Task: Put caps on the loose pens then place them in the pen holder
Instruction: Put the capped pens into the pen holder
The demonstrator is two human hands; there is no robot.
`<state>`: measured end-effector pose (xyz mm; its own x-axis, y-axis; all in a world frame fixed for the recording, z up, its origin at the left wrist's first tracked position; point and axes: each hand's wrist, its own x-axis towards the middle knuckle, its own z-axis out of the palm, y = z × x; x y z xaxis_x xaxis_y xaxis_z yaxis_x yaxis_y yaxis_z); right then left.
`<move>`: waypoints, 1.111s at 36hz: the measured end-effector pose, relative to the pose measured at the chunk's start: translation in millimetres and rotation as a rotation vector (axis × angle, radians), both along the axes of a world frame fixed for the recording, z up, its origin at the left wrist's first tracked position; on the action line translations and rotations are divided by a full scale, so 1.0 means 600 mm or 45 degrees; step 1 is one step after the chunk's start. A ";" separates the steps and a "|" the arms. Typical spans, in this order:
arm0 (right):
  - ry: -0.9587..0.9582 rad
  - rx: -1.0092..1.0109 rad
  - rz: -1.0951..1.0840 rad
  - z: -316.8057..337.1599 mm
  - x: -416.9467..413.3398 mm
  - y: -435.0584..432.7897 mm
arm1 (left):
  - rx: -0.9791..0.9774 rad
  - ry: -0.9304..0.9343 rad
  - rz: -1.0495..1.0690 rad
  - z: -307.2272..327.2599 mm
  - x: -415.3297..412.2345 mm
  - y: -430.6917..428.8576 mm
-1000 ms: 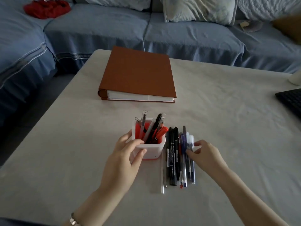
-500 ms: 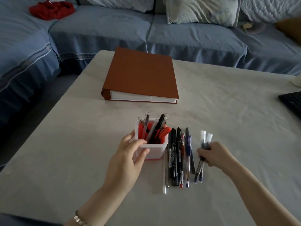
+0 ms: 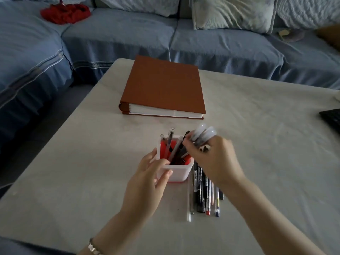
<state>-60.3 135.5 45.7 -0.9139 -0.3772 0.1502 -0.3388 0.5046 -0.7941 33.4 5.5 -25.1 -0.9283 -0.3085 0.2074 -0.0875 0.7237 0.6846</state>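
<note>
A: What is being held?
B: Two blurred capped pens (image 3: 203,135) are clasped in the right hand (image 3: 215,160) above the pen holder (image 3: 177,173), which is gripped by the left hand (image 3: 147,183); lower ends hidden.

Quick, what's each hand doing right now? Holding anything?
Left hand: grips the pen holder at its near left corner.
Right hand: holds two pens, blurred, over the pen holder.
</note>
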 end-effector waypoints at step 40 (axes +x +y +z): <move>-0.493 0.745 -0.230 -0.124 -0.064 0.126 | 0.071 0.048 -0.003 -0.002 0.000 -0.007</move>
<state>-98.6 210.9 -28.6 -0.9162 -0.1346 -0.3773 0.0412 0.9052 -0.4230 33.2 1.4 -26.4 -0.9210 -0.3184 0.2244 -0.0595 0.6844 0.7267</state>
